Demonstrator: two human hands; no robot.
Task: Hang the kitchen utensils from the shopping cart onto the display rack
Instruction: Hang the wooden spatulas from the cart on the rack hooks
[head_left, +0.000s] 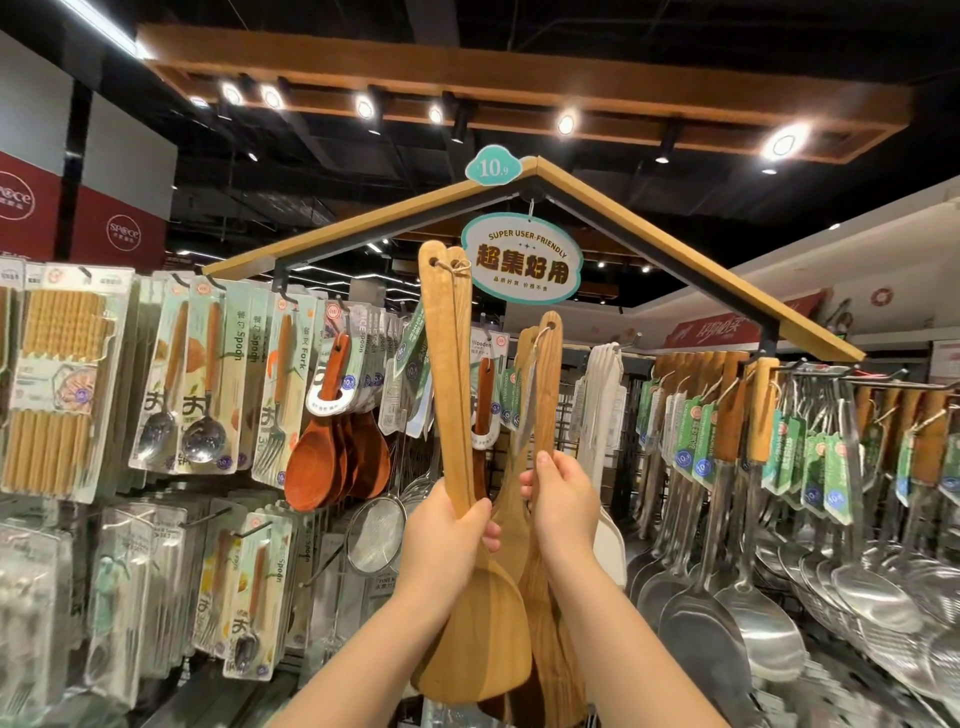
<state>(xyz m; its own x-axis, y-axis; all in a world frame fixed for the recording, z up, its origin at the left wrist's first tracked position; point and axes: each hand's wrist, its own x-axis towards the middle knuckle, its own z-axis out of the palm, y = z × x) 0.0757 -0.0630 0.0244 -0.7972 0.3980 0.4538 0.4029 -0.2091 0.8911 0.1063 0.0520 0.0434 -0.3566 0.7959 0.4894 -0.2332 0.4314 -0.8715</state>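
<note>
My left hand (441, 540) grips the handles of two long wooden spatulas (448, 384), held upright with their string-looped tops near the hanging sign. My right hand (563, 501) holds another wooden spatula (548, 384) by its handle, its hole end pointing up. The wide blades (478, 649) hang below both hands. Both bundles are raised in front of the display rack (519, 415), close to a hook holding similar wooden spatulas. The shopping cart is out of view.
A house-shaped wooden frame (675, 249) tops the rack, with a teal-edged sign (521, 260) hanging from its peak. Packaged spoons and forks (208, 384) and dark wooden spoons (332, 457) hang at left. Steel ladles and turners (779, 571) hang at right.
</note>
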